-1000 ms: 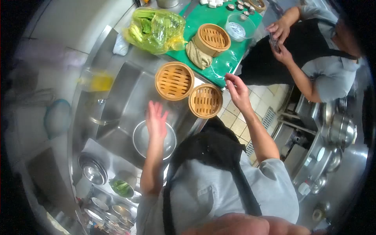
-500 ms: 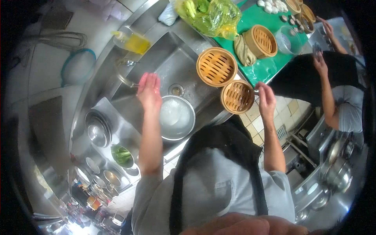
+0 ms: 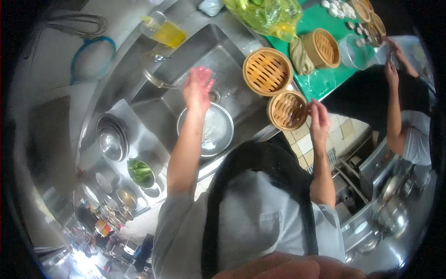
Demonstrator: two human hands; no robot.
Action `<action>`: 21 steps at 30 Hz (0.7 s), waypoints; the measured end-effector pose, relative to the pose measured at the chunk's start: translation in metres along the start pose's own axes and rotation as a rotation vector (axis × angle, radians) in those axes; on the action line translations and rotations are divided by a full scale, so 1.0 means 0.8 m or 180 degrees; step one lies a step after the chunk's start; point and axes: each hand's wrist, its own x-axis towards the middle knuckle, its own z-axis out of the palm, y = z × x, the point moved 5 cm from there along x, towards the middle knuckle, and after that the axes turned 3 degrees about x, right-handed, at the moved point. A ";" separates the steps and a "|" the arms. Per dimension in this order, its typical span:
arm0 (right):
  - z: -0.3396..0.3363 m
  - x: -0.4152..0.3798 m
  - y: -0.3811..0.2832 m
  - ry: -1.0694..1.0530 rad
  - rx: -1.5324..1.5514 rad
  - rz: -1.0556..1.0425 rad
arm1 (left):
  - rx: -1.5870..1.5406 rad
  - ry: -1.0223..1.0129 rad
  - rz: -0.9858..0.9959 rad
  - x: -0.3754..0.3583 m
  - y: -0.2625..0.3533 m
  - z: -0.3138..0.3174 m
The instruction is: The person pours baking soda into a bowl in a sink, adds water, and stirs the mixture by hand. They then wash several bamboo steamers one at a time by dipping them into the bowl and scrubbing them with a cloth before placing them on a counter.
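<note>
My left hand (image 3: 199,88) is over the sink, wet, with its fingers apart and nothing in them. It is close to the curved faucet (image 3: 157,80) and partly above a round metal bowl (image 3: 217,132) of cloudy water. My right hand (image 3: 319,118) pinches the rim of a small round bamboo steamer (image 3: 287,110) with a slatted base, which is held tilted at the sink's front right corner. Touching or nearly touching it, a larger bamboo steamer (image 3: 268,72) rests across the sink edge.
Beyond the sink (image 3: 204,46), a green board (image 3: 320,83) carries another steamer (image 3: 323,48), a twisted cloth (image 3: 302,56) and a clear tub (image 3: 353,52). A yellow-green plastic bag (image 3: 269,18) holds greens. Stacked metal bowls (image 3: 111,139) stand left. A co-worker's hand (image 3: 391,69) is at right.
My left hand has shifted right and its fingers have spread. My right hand stays at the small steamer's rim. The whole view has shifted slightly.
</note>
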 end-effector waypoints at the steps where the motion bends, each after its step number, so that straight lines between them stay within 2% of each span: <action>1: 0.006 0.002 -0.008 -0.0053 0.0037 -0.0044 | -0.0004 -0.0025 -0.0031 -0.008 -0.011 0.012; 3: 0.014 0.005 -0.010 -0.0086 0.0226 0.0018 | 0.1215 -0.0351 -0.0036 -0.034 -0.035 0.059; 5: 0.019 0.008 -0.016 -0.0070 0.0162 0.0070 | 0.1851 -0.0560 0.0395 -0.051 -0.060 0.102; 7: 0.018 0.013 -0.010 -0.0139 0.0078 -0.0027 | 0.1834 -0.1082 0.0736 -0.062 -0.069 0.140; 8: 0.019 0.013 -0.017 -0.0186 -0.0138 -0.0156 | 0.2316 -0.0867 0.1040 -0.043 -0.084 0.134; 9: 0.020 0.012 -0.023 -0.0235 -0.0353 -0.0285 | 0.2304 -0.0888 0.1034 -0.041 -0.088 0.139; 11: 0.017 0.010 -0.016 -0.0205 -0.0298 -0.0292 | 0.1450 -0.0651 0.1500 -0.046 -0.076 0.148; 16: 0.015 0.002 -0.006 -0.0191 -0.0188 -0.0202 | 0.1146 -0.0855 0.1581 -0.075 -0.064 0.163; 19: 0.013 -0.002 -0.014 -0.0198 -0.0173 -0.0197 | 0.0733 -0.0650 0.1823 -0.075 -0.048 0.153; 21: 0.019 -0.005 -0.024 -0.0299 -0.0098 -0.0229 | 0.0345 -0.0548 0.1720 -0.078 -0.023 0.138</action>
